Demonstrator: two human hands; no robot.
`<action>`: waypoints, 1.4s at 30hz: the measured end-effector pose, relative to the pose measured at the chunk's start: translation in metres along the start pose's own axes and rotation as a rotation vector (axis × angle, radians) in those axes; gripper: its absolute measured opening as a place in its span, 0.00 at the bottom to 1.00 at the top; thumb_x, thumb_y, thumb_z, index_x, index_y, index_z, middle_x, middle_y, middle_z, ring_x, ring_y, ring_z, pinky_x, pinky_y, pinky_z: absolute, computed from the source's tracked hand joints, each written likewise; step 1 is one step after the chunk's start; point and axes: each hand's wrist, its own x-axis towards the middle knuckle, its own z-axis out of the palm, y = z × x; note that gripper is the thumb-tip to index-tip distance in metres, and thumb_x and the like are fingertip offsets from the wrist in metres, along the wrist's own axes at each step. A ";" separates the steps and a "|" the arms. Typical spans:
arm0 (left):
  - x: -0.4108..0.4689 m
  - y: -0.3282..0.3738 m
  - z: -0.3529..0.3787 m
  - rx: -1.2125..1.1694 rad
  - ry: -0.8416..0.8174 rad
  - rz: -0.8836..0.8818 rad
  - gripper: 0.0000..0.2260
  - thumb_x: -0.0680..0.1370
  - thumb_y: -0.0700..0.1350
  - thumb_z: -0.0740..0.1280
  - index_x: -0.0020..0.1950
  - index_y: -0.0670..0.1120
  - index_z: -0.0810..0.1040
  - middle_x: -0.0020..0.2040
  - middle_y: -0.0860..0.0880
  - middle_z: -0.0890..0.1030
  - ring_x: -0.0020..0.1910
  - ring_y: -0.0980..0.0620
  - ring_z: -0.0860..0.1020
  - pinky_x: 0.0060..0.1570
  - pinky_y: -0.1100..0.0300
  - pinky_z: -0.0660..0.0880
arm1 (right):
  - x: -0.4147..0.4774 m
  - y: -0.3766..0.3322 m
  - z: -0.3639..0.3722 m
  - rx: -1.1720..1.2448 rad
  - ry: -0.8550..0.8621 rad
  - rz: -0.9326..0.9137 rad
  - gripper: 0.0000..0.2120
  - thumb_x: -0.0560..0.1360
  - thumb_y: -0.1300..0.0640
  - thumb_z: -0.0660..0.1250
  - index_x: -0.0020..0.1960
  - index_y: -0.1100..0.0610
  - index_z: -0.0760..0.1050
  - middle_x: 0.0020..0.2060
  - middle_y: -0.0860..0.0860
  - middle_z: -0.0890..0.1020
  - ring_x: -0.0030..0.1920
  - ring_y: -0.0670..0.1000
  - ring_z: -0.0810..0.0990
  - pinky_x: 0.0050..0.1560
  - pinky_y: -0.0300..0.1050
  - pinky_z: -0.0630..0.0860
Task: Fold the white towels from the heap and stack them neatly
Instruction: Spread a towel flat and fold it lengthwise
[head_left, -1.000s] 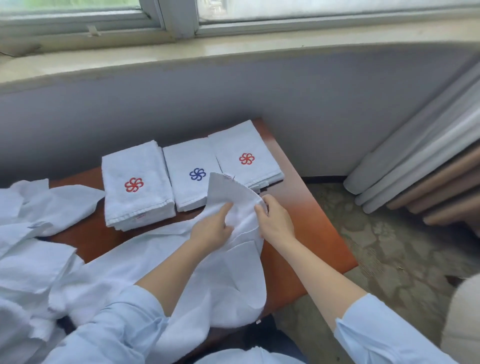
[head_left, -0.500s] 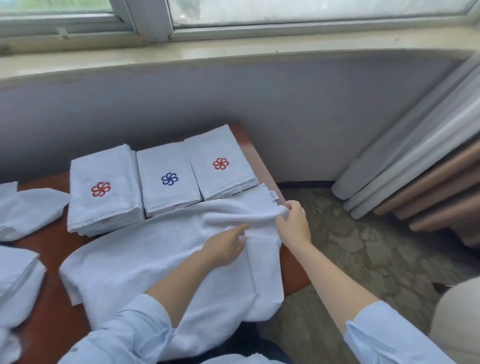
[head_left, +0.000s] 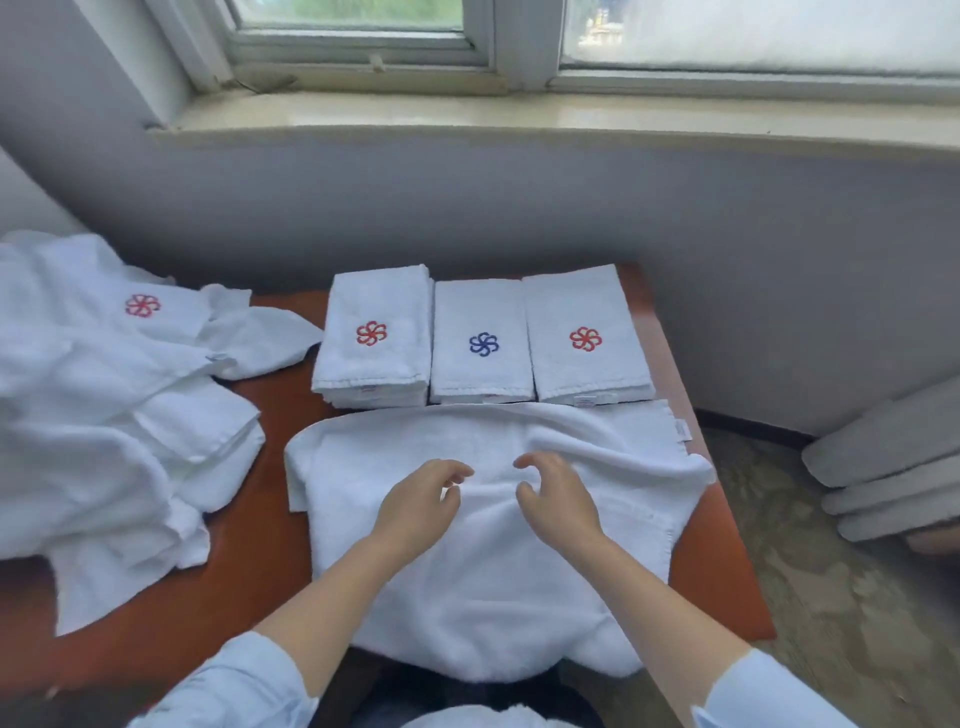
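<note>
A white towel (head_left: 488, 587) lies spread across the near part of the brown table (head_left: 249, 587), its front edge hanging over toward me. My left hand (head_left: 418, 506) and my right hand (head_left: 558, 501) hover close together over the towel's middle, fingers loosely curled and holding nothing. Behind the towel stand three stacks of folded towels: one with a red flower mark (head_left: 376, 338), one with a blue mark (head_left: 480, 345), one with a red mark (head_left: 584, 335). The heap of unfolded white towels (head_left: 98, 405) lies at the left.
A grey wall (head_left: 519, 208) and a window sill (head_left: 519, 117) rise right behind the table. Rolled grey mats (head_left: 888, 467) lie on the patterned floor at the right. The table's right edge (head_left: 727, 519) drops off to the floor.
Both hands let go of the towel's right corner and moved to its middle. The towel now lies flatter on the table. The view swung left, showing more of the heap.
</note>
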 end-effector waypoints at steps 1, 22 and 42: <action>-0.006 -0.012 -0.009 -0.013 0.028 -0.023 0.13 0.81 0.42 0.60 0.60 0.57 0.77 0.59 0.61 0.77 0.56 0.63 0.75 0.58 0.62 0.73 | 0.003 -0.011 0.010 -0.012 -0.028 -0.027 0.15 0.78 0.57 0.60 0.64 0.47 0.72 0.65 0.42 0.72 0.64 0.45 0.70 0.48 0.42 0.67; -0.051 -0.213 -0.111 -0.049 0.000 -0.223 0.18 0.81 0.45 0.63 0.71 0.52 0.73 0.68 0.53 0.74 0.65 0.55 0.74 0.65 0.57 0.71 | 0.016 -0.195 0.192 -0.171 -0.177 -0.308 0.17 0.77 0.58 0.60 0.64 0.45 0.76 0.58 0.42 0.81 0.60 0.46 0.78 0.56 0.43 0.74; -0.048 -0.235 -0.123 -0.224 -0.077 -0.146 0.20 0.80 0.44 0.63 0.73 0.53 0.71 0.68 0.56 0.75 0.64 0.61 0.74 0.65 0.64 0.69 | 0.043 -0.211 0.211 -0.458 -0.054 -0.135 0.05 0.69 0.51 0.66 0.38 0.52 0.74 0.35 0.46 0.78 0.41 0.50 0.78 0.33 0.42 0.65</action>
